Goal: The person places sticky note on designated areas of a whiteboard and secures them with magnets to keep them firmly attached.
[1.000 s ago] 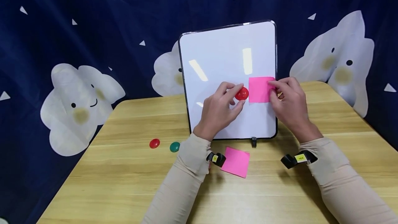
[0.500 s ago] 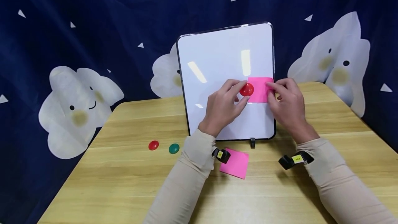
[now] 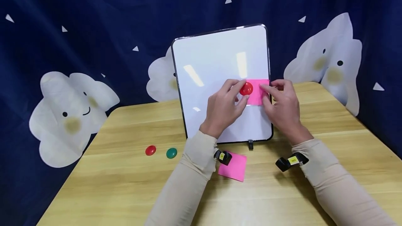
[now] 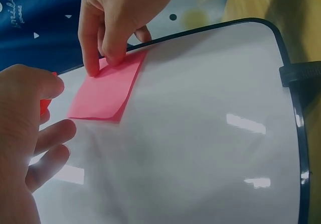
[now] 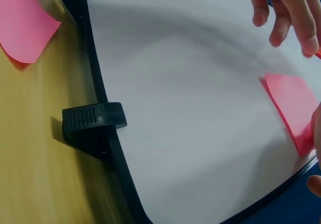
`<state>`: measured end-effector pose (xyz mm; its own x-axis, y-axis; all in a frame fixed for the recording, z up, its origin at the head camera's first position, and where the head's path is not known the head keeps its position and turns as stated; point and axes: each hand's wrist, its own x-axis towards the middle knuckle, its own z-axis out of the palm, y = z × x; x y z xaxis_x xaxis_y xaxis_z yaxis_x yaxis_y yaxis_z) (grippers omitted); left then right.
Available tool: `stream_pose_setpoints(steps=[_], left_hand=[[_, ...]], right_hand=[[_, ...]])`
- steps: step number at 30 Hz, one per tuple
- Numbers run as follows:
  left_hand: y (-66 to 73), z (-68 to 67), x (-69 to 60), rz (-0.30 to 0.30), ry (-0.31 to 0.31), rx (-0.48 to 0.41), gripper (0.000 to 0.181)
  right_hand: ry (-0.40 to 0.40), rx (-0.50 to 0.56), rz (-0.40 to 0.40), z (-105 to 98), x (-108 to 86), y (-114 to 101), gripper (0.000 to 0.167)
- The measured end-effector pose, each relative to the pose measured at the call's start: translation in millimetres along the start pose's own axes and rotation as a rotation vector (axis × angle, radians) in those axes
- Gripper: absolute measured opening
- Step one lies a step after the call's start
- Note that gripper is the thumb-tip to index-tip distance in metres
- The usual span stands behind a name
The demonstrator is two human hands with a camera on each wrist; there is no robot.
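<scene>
A pink sticky note (image 3: 255,95) lies against the right side of an upright whiteboard (image 3: 210,60). My right hand (image 3: 282,109) holds the note by its right edge with thumb and fingertips, close to the board's frame. My left hand (image 3: 222,107) pinches a round red magnet (image 3: 247,88) between thumb and index finger. From the head view, the magnet overlaps the note's left edge; whether it touches the paper cannot be told. In the left wrist view, the left fingers mostly cover the magnet (image 4: 45,105), and the note's near edge (image 4: 103,117) curls slightly off the board.
On the wooden table (image 3: 106,184), a red magnet (image 3: 150,150) and a green magnet (image 3: 171,153) lie left of the board. Pink sticky notes (image 3: 235,169) lie in front, partly behind the left wrist camera. A black foot (image 3: 250,144) supports the board's lower edge.
My left hand has brought the red magnet rightward, from beside the pink note to over its left edge. My right hand keeps its hold on the note. The head view has shifted slightly.
</scene>
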<state>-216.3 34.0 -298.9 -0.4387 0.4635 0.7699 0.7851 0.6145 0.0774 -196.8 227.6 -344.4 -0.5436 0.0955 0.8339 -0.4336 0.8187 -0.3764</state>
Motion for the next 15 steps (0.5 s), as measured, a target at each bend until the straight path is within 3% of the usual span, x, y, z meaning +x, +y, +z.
stream_pose_setpoints(steps=[8,15], left_hand=[[2.6,5.7,9.1,0.024,-0.008,0.086,0.041],[0.5,8.0,9.3,0.01,-0.019,0.086,0.038]], right_hand=[[-0.033,-0.004,-0.002,-1.5,-1.9,5.0,0.034],[-0.039,0.018,0.004,3.2,-3.1,5.7,0.035]])
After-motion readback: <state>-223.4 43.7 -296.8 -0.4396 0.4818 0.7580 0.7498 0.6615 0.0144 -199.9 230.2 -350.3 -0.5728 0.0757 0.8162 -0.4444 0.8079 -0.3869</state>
